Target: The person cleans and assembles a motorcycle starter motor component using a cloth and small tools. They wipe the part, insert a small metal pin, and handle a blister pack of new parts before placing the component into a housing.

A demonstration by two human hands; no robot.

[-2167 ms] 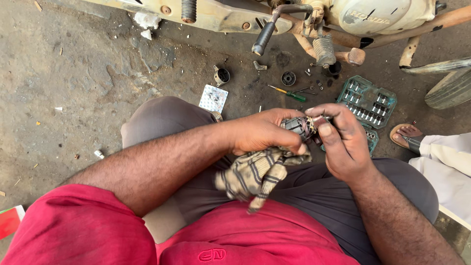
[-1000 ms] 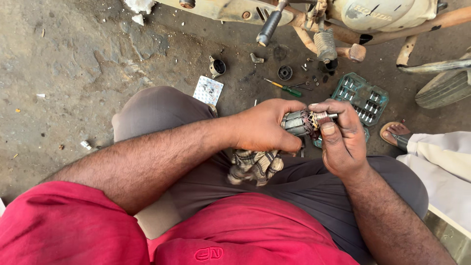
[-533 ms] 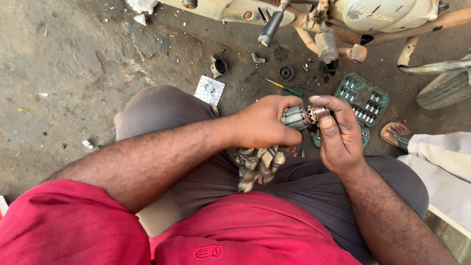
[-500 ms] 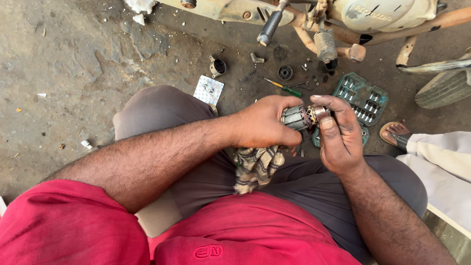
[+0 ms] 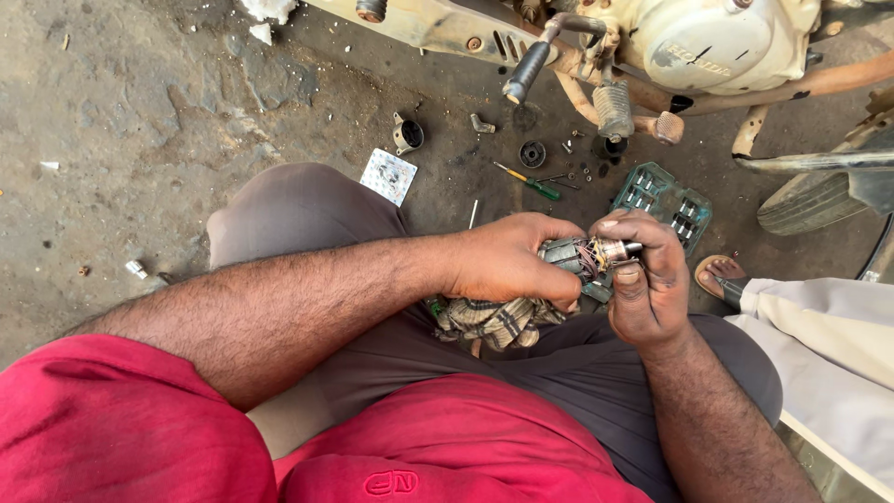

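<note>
Here, at centre frame, your left hand (image 5: 507, 261) wraps closed around a small motor armature (image 5: 579, 256). Your right hand (image 5: 644, 284) pinches its copper end between thumb and fingertips, above a checked rag (image 5: 494, 321).

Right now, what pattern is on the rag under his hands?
The rag is checked, brown and cream; the head view shows it.

A screwdriver (image 5: 528, 180) lies on the ground between a blister pack (image 5: 388, 176) on the left and a socket set case (image 5: 662, 205) on the right, below the motorcycle engine (image 5: 708, 42).

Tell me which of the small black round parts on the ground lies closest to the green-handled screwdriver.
The black round part just above the screwdriver, near its yellow tip. The other, a cup-shaped part with a metal bracket, lies farther left, above the white card.
</note>
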